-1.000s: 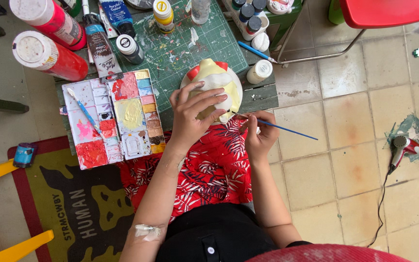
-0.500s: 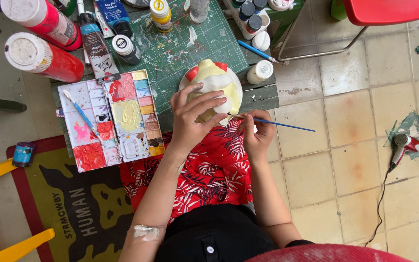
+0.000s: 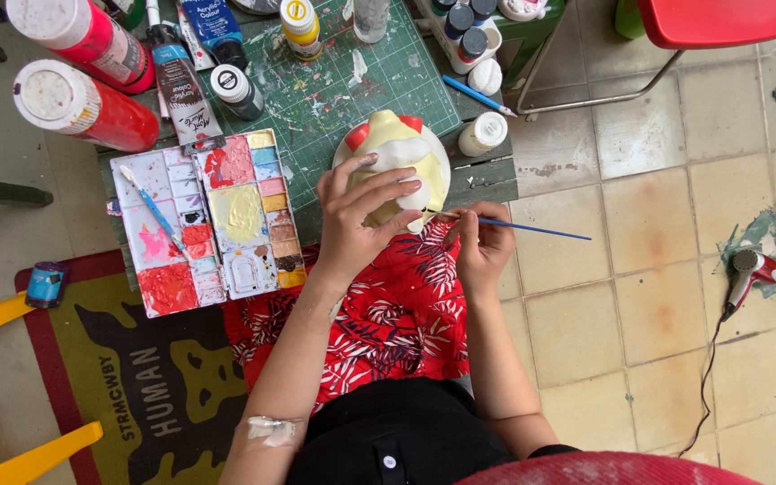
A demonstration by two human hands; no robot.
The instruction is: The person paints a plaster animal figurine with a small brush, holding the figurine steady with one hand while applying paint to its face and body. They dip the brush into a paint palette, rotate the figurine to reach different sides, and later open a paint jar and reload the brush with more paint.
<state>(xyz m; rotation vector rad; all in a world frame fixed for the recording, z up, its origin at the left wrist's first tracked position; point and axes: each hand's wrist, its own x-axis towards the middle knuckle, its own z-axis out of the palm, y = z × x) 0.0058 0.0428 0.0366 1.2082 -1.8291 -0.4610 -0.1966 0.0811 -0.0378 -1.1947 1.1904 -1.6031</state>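
Observation:
A pale yellow figurine (image 3: 399, 148) with red ears rests on a white plate (image 3: 348, 153) at the front edge of a low green table. My left hand (image 3: 361, 216) lies over the figurine and grips it from the near side. My right hand (image 3: 480, 244) pinches a thin blue-handled paintbrush (image 3: 532, 228), whose tip touches the figurine's lower right side. Left of the figurine lies an open paint palette box (image 3: 204, 220) with red, pink, yellow and brown wells and a blue brush resting in it.
Paint tubes, small bottles and two red cans (image 3: 83, 67) crowd the green cutting mat (image 3: 334, 81). A red chair (image 3: 720, 22) stands at the back right, a hair dryer (image 3: 752, 269) lies on the tiled floor, and a yellow stool leg (image 3: 11, 449) is on the left.
The view has shifted slightly. My left hand stays on the figurine, and the brush in my right hand has made a small move along its lower right side.

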